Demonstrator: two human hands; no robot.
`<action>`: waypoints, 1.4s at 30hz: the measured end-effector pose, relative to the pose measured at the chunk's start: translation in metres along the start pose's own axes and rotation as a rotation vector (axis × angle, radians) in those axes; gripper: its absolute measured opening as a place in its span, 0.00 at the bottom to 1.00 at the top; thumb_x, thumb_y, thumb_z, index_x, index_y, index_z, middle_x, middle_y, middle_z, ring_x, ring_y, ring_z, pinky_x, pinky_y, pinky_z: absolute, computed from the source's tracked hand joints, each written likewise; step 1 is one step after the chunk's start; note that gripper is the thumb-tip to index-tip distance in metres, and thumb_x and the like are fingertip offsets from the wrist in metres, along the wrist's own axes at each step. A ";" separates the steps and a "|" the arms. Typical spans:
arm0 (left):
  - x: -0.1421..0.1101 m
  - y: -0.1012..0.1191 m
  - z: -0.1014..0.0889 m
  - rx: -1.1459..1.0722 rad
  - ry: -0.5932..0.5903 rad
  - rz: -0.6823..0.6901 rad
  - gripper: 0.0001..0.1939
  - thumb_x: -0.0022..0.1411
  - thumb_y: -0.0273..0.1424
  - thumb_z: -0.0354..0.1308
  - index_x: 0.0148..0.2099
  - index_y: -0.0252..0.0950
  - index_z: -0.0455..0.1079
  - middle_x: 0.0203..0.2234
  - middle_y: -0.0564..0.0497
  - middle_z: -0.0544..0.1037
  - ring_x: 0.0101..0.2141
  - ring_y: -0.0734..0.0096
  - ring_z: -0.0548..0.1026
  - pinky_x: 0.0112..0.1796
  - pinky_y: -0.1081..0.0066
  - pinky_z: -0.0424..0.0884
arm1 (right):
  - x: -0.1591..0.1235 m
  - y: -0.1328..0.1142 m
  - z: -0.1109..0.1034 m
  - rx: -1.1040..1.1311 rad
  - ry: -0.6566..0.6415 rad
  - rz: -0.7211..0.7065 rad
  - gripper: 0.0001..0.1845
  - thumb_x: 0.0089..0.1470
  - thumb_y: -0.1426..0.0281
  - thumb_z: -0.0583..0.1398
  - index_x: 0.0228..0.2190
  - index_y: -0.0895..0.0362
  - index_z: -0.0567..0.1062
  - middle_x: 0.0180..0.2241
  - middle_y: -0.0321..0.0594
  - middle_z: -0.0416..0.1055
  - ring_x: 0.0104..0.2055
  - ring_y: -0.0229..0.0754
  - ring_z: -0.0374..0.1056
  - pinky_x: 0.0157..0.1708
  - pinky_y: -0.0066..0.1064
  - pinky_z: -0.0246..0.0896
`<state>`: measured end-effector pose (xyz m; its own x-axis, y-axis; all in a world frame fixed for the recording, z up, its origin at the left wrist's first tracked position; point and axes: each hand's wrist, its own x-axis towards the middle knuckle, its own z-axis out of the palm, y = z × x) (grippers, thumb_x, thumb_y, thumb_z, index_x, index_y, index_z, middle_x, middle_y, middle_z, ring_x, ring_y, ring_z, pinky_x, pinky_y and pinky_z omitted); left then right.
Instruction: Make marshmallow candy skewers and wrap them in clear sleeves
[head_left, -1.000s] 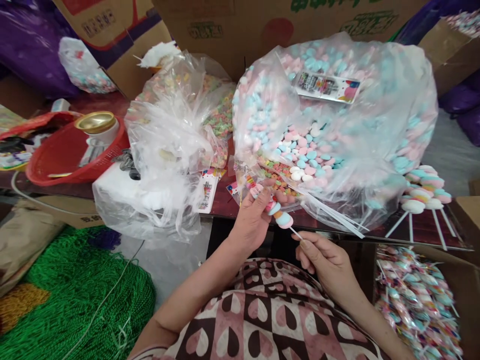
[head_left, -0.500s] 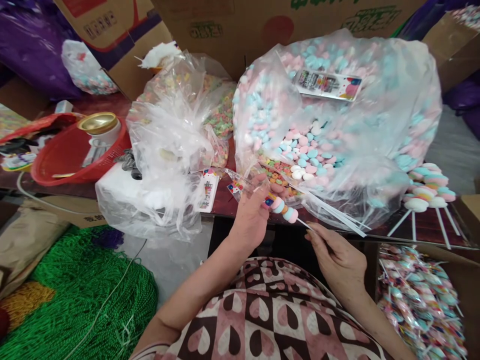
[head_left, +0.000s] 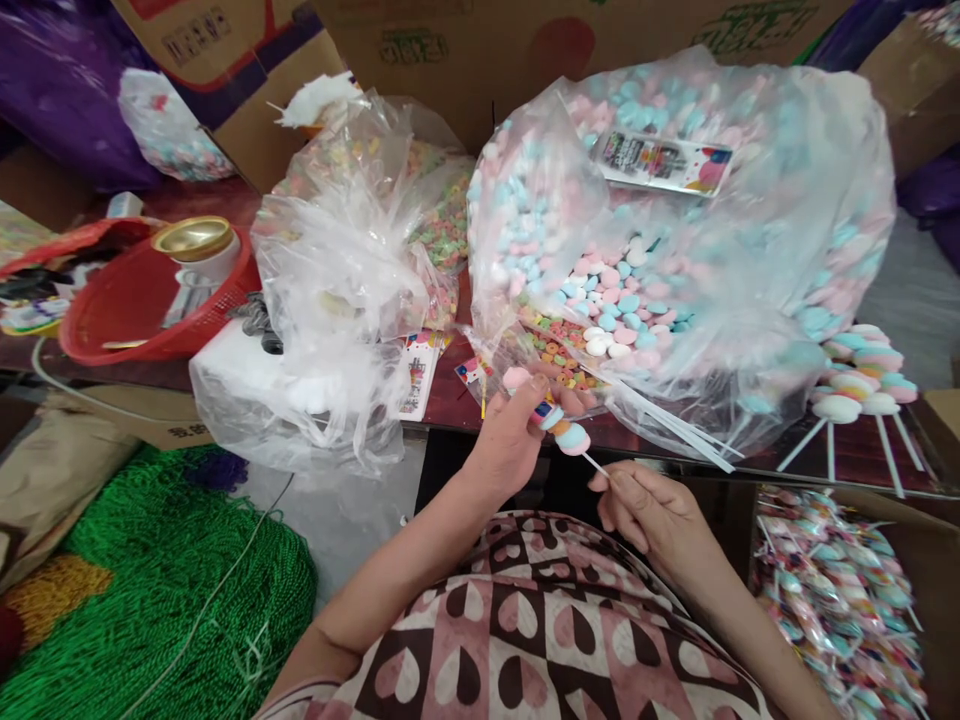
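While the right hand (head_left: pixel 649 510) pinches the stick (head_left: pixel 595 463) of the lolly (head_left: pixel 573 440), nearer than the bag (head_left: pixel 757 200), the left hand (head_left: pixel 510 435) pinches higher up. The lolly looks light, soft and easily dented; the stick seems the safest hold.

The left hand (head_left: pixel 508 440) gripped the candy (head_left: pixel 573 440) and the right hand (head_left: pixel 651 510) pinched its stick (head_left: pixel 594 464). Beyond them lay a big bag (head_left: pixel 750 230) of pink, blue and white sweets (head_left: pixel 611 300); a red basket (head_left: pixel 105 325) stood at the far left.
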<state>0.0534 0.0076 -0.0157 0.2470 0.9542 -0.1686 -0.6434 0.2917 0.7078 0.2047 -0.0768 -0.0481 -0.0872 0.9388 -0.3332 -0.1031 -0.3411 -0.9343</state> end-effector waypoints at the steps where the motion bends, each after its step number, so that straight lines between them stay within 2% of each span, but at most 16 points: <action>1: 0.000 -0.001 0.000 0.014 -0.006 -0.003 0.11 0.58 0.41 0.61 0.38 0.40 0.72 0.23 0.53 0.76 0.40 0.59 0.79 0.44 0.60 0.71 | 0.001 0.001 0.002 0.053 -0.033 0.032 0.19 0.59 0.53 0.59 0.30 0.57 0.76 0.09 0.25 0.51 0.15 0.31 0.49 0.23 0.27 0.55; 4: 0.001 -0.001 -0.002 0.029 -0.001 -0.004 0.12 0.58 0.41 0.62 0.38 0.39 0.72 0.23 0.52 0.77 0.39 0.60 0.79 0.44 0.61 0.70 | 0.004 0.003 0.007 0.114 -0.036 0.071 0.19 0.59 0.53 0.58 0.34 0.56 0.75 0.10 0.24 0.51 0.15 0.31 0.47 0.22 0.26 0.54; 7: 0.002 0.002 -0.001 0.006 0.029 -0.002 0.12 0.56 0.41 0.64 0.37 0.39 0.72 0.23 0.53 0.77 0.39 0.60 0.80 0.44 0.62 0.71 | 0.005 0.003 0.007 -0.023 0.049 -0.003 0.20 0.55 0.54 0.62 0.42 0.55 0.75 0.16 0.28 0.61 0.18 0.33 0.54 0.20 0.25 0.50; 10: 0.002 0.000 0.003 0.011 0.047 -0.016 0.14 0.52 0.40 0.67 0.36 0.38 0.71 0.22 0.53 0.77 0.39 0.60 0.80 0.44 0.62 0.71 | 0.004 0.002 0.006 -0.171 0.150 -0.092 0.17 0.54 0.56 0.63 0.39 0.56 0.76 0.18 0.30 0.64 0.20 0.33 0.57 0.20 0.25 0.50; 13: 0.000 -0.005 0.004 0.041 0.046 -0.046 0.15 0.50 0.38 0.69 0.37 0.37 0.71 0.23 0.53 0.78 0.37 0.60 0.80 0.44 0.62 0.70 | 0.005 0.003 0.007 -0.149 0.181 -0.075 0.17 0.56 0.55 0.61 0.36 0.56 0.76 0.16 0.29 0.61 0.18 0.33 0.53 0.18 0.26 0.46; 17: -0.004 0.000 -0.005 0.042 -0.057 -0.096 0.22 0.50 0.37 0.71 0.47 0.38 0.72 0.37 0.48 0.81 0.44 0.59 0.79 0.46 0.62 0.69 | 0.007 0.009 0.008 -0.007 0.159 -0.054 0.17 0.56 0.54 0.61 0.37 0.56 0.75 0.15 0.27 0.58 0.18 0.33 0.54 0.19 0.26 0.46; 20: -0.004 0.015 -0.010 -0.036 -0.100 -0.041 0.29 0.49 0.40 0.71 0.52 0.43 0.70 0.46 0.46 0.79 0.48 0.58 0.77 0.47 0.61 0.70 | 0.008 0.012 0.006 0.031 0.167 -0.066 0.17 0.55 0.54 0.62 0.36 0.56 0.75 0.15 0.28 0.57 0.19 0.34 0.56 0.20 0.27 0.48; 22: -0.002 0.023 -0.011 -0.064 -0.064 0.017 0.27 0.51 0.41 0.70 0.52 0.43 0.70 0.43 0.48 0.80 0.47 0.60 0.78 0.48 0.61 0.70 | 0.008 0.012 0.005 0.003 0.166 -0.066 0.17 0.55 0.54 0.62 0.36 0.56 0.76 0.16 0.29 0.60 0.19 0.35 0.56 0.19 0.27 0.48; 25: 0.001 0.025 -0.009 -0.078 0.018 0.055 0.17 0.55 0.37 0.67 0.47 0.41 0.73 0.32 0.52 0.79 0.41 0.64 0.79 0.47 0.63 0.70 | 0.007 0.009 0.004 -0.103 0.165 -0.109 0.16 0.56 0.56 0.61 0.39 0.55 0.76 0.20 0.32 0.65 0.21 0.35 0.58 0.20 0.27 0.52; 28: 0.002 0.017 -0.005 -0.105 0.055 0.055 0.11 0.57 0.37 0.65 0.41 0.39 0.73 0.26 0.55 0.76 0.37 0.66 0.78 0.44 0.65 0.71 | 0.004 0.005 0.006 -0.270 0.227 -0.182 0.14 0.56 0.58 0.62 0.36 0.55 0.78 0.21 0.33 0.65 0.23 0.36 0.60 0.23 0.27 0.55; 32: -0.003 0.002 0.001 -0.080 0.046 0.025 0.11 0.56 0.39 0.66 0.34 0.38 0.71 0.25 0.55 0.74 0.34 0.68 0.77 0.35 0.70 0.69 | 0.003 0.002 0.009 -0.390 0.292 -0.250 0.15 0.58 0.57 0.59 0.34 0.55 0.78 0.20 0.32 0.64 0.22 0.36 0.58 0.22 0.27 0.55; 35: -0.007 -0.007 0.004 -0.018 0.033 0.008 0.13 0.56 0.40 0.65 0.29 0.36 0.69 0.24 0.54 0.73 0.33 0.69 0.76 0.35 0.70 0.67 | 0.005 0.000 0.012 -0.376 0.255 -0.243 0.18 0.59 0.55 0.58 0.34 0.56 0.78 0.18 0.32 0.62 0.20 0.35 0.57 0.20 0.27 0.52; 39: -0.006 -0.007 0.004 0.045 0.026 0.013 0.15 0.56 0.42 0.65 0.28 0.36 0.70 0.23 0.54 0.73 0.32 0.69 0.76 0.39 0.67 0.68 | 0.009 -0.003 0.014 -0.220 0.154 -0.102 0.22 0.59 0.52 0.57 0.35 0.57 0.78 0.14 0.29 0.56 0.17 0.34 0.56 0.17 0.25 0.51; 42: -0.001 0.000 0.002 0.041 0.032 0.040 0.14 0.56 0.42 0.64 0.28 0.38 0.70 0.24 0.53 0.73 0.34 0.68 0.76 0.38 0.68 0.68 | 0.010 -0.005 0.013 -0.191 0.088 -0.084 0.22 0.58 0.53 0.59 0.41 0.57 0.78 0.16 0.30 0.63 0.18 0.34 0.57 0.18 0.25 0.53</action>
<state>0.0546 0.0067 -0.0143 0.1982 0.9669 -0.1608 -0.6220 0.2509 0.7418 0.1919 -0.0668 -0.0453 0.0018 0.9670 -0.2549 0.0837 -0.2541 -0.9635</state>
